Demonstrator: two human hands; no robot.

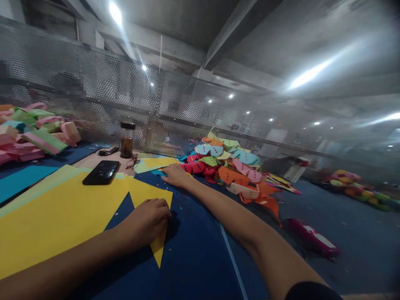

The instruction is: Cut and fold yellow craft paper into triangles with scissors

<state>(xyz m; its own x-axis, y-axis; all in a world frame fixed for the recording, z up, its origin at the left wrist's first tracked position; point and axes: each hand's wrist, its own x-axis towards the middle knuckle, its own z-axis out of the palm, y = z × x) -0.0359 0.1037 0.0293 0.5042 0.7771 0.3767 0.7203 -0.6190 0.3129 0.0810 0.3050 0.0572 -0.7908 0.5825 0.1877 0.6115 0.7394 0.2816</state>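
My left hand (146,218) rests on a yellow paper triangle (144,196) lying on the blue table, its fingers curled down and pressing on the sheet. My right hand (175,174) is stretched far forward, palm down, with its fingers on the edge of a yellow sheet (154,163) and a bit of cyan paper beside a pile of folded coloured paper pieces (234,166). A large yellow sheet (59,212) lies to the left of my left hand.
A black phone (101,172) lies on the yellow sheet. A dark jar (126,140) stands at the back by a perforated metal screen. Pink and green folded stacks (34,133) sit far left. A magenta tool (312,237) lies to the right.
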